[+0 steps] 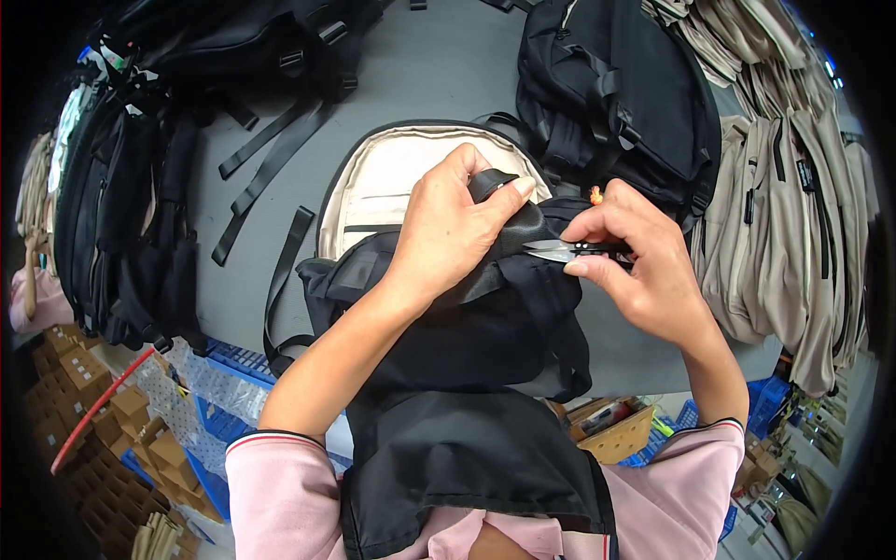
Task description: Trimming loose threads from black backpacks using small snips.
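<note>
A black backpack (420, 336) lies in front of me on the grey table, its flap with cream lining (373, 177) laid back on the far side. My left hand (457, 219) pinches a fold of the bag's black strap or handle (495, 183) between thumb and fingers. In my right hand (635, 257) is a pair of small thread snips (555, 250), gripped between thumb and fingers. The silver blades point left, close beside the black fabric near my left hand. Whether they touch a thread is too small to tell.
Another black backpack (621, 103) lies at the far right, beside piled beige bags (775, 215). More black bags (121, 205) stand along the left edge, with loose straps (271, 154) on the grey table (420, 75). Below are blue crates (229, 364) and cardboard boxes (140, 420).
</note>
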### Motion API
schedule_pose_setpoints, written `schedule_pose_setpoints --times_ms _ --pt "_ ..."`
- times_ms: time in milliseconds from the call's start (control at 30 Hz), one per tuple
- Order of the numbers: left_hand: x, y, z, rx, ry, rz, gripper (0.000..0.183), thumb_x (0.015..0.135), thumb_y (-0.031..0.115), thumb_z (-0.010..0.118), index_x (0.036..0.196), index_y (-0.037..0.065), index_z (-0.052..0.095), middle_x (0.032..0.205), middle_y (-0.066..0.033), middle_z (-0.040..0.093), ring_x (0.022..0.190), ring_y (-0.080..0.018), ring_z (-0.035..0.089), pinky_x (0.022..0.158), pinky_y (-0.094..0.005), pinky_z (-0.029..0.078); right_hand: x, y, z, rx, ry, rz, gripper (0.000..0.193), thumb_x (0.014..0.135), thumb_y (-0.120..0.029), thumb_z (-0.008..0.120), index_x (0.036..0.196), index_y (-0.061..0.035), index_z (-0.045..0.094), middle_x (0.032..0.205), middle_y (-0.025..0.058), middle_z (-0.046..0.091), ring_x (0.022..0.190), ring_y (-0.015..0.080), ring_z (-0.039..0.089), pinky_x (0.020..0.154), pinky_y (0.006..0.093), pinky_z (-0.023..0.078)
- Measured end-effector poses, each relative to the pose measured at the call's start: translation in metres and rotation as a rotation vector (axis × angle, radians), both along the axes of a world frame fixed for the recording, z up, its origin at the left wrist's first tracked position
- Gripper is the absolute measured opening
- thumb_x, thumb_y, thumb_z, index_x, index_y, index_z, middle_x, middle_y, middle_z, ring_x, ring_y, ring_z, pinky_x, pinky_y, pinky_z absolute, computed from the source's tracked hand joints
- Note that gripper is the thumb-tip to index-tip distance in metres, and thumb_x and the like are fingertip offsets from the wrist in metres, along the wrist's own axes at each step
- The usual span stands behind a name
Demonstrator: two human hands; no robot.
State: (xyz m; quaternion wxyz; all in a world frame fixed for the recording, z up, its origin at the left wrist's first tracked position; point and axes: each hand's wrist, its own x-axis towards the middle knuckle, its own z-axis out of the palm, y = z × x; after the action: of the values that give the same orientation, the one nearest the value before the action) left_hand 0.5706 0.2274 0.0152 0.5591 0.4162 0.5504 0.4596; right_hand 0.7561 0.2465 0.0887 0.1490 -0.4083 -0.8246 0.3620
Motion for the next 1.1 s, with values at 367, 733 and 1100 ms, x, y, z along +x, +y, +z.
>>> schedule_pose_setpoints --times_ms 367,733,1100 --pt "-0.001 0.002 -0.005 -0.015 -0.038 0.012 0.025 0.082 0.011 0.069 0.074 0.007 0.046 0.067 0.0029 0.052 0.06 -0.0012 0.044 0.053 -0.0172 0.038 -0.011 -0.003 0.01 0.427 -0.264 0.245 0.022 0.067 -0.012 0.071 0.082 -0.007 0.054 0.081 0.0064 0.049 0.062 0.0253 0.057 0.053 0.0347 0.044" --pt "-0.004 0.006 -0.004 -0.044 -0.068 0.029 0.026 0.082 0.013 0.069 0.074 0.007 0.046 0.066 0.0043 0.049 0.059 -0.0012 0.043 0.052 -0.0166 0.036 -0.004 0.0 -0.006 0.073 -0.062 -0.042 0.018 0.072 -0.009 0.069 0.082 -0.0044 0.055 0.079 0.0066 0.049 0.065 0.0236 0.056 0.055 0.0321 0.044" --pt "-0.005 0.005 -0.011 -0.019 -0.055 0.025 0.023 0.082 0.011 0.069 0.075 0.006 0.047 0.069 0.0018 0.054 0.062 -0.0023 0.047 0.054 -0.0174 0.039 -0.011 0.009 0.004 0.312 -0.216 0.217 0.021 0.071 -0.01 0.068 0.084 -0.0071 0.053 0.081 0.0064 0.048 0.065 0.0262 0.057 0.054 0.0365 0.043"
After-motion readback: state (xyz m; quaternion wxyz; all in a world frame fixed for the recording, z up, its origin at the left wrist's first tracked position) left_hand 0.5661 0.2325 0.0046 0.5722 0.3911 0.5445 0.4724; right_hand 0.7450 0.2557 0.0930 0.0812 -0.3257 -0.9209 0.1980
